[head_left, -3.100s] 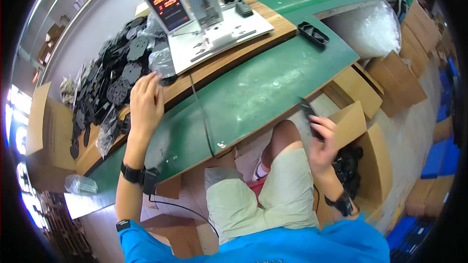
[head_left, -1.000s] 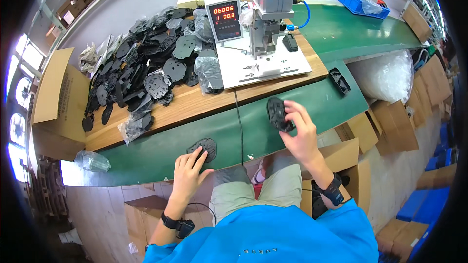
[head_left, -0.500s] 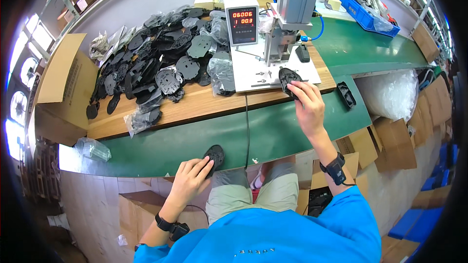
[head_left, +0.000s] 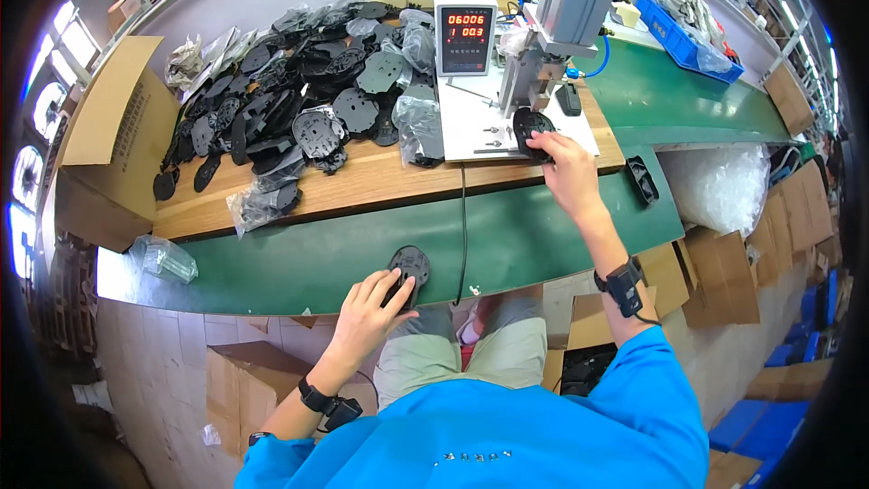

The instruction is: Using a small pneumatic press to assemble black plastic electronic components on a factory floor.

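Note:
Beside the front edge of the green table, my left hand (head_left: 373, 306) is closed on an oval black plastic part (head_left: 410, 263), its fingers over the near end. My right hand (head_left: 570, 167) grips the near end of another oval black plastic part (head_left: 532, 127), with its far end just under the head of the bench press (head_left: 528, 77). That part rests on or just over the press's white base plate (head_left: 466, 140); whether it touches, I cannot tell. Small metal pins (head_left: 493, 130) show on the plate beside it.
A heap of black plastic parts (head_left: 299, 95) covers the wooden board (head_left: 362, 183). A display box (head_left: 466, 32) with red digits stands by the press. An open carton (head_left: 113, 145) is at left. Black parts (head_left: 568, 100) (head_left: 642, 181) lie right of the press, with a blue crate (head_left: 688, 41) beyond.
My right hand has moved its part forward, closer beneath the press head. My left hand has shifted slightly right and forward with its part, while the whole view has shifted a little.

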A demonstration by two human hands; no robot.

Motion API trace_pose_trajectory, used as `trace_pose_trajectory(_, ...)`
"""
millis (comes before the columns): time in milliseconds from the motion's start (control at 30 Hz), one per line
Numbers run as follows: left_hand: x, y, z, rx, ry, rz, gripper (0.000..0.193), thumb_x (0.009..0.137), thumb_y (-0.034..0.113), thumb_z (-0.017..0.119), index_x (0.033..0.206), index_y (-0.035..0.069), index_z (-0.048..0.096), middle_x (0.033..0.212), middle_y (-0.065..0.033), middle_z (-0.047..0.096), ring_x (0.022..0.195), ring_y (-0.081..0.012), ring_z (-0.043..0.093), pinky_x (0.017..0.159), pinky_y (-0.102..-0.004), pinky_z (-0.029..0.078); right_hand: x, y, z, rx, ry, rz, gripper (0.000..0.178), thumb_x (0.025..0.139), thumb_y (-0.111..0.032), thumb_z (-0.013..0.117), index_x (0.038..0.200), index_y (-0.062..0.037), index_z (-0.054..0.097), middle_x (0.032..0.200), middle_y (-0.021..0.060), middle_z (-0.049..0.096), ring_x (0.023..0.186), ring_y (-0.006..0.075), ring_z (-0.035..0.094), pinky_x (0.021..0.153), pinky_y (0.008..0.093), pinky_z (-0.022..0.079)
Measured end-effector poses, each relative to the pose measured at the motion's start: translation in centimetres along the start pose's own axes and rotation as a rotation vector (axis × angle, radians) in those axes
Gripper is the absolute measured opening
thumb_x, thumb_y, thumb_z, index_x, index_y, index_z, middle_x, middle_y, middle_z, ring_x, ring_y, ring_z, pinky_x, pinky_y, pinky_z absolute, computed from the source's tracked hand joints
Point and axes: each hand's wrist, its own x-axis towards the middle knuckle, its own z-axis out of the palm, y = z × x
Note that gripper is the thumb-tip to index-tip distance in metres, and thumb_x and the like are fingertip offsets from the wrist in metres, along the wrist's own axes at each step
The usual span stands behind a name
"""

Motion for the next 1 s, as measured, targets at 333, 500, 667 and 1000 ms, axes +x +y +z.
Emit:
trace_pose_trajectory(333,1.5,-1.0,2.5,-0.016,0.067,-0.062,0.056,0.088,0.034,0.084,0.135,0.008,0.069,0.132,-0.0169,0.064,0.122,-0.0351,0.062,0.097,-0.0454,0.053,-0.1,-1.2,0.1,-0.061,-0.026,-0.031,0.04,0.077,0.007,0.07,0.113,-0.0106,0.07,0.107,0.0057,0.068,0.1,0.0324,0.068,0.087,0.0457,0.058)
trace_pose_trajectory(500,3.7,-1.5,2.8,-0.167,0.097,-0.046,0.053,0.081,0.005,0.081,0.133,0.005,0.068,0.137,-0.0152,0.064,0.123,-0.0386,0.063,0.103,-0.0488,0.055,-0.2,-1.2,0.0,-0.03,-0.021,-0.005,0.042,0.078,0.008,0.069,0.116,-0.0099,0.07,0.109,0.0056,0.069,0.101,0.0317,0.069,0.088,0.0452,0.059)
trace_pose_trajectory(667,2.6,-2.1,3.4,-0.25,0.152,-0.048,0.067,0.074,-0.007,0.072,0.139,0.007,0.066,0.14,-0.0126,0.067,0.125,-0.0355,0.065,0.106,-0.0463,0.056,-1.0,-2.2,1.4,-0.032,0.081,0.077,0.045,0.078,0.01,0.068,0.12,-0.0082,0.072,0.113,0.0063,0.071,0.105,0.0317,0.069,0.091,0.0446,0.059)
trace_pose_trajectory(1000,2.5,-1.8,3.6,-0.391,0.283,-0.146,0.063,0.077,-0.02,0.063,0.136,0.003,0.065,0.142,-0.0172,0.068,0.135,-0.0397,0.063,0.112,-0.0476,0.053,-1.2,-2.8,1.8,-0.015,0.167,0.099,0.04,0.079,0.011,0.064,0.114,-0.0051,0.072,0.113,0.0091,0.071,0.107,0.0337,0.069,0.093,0.0452,0.058)
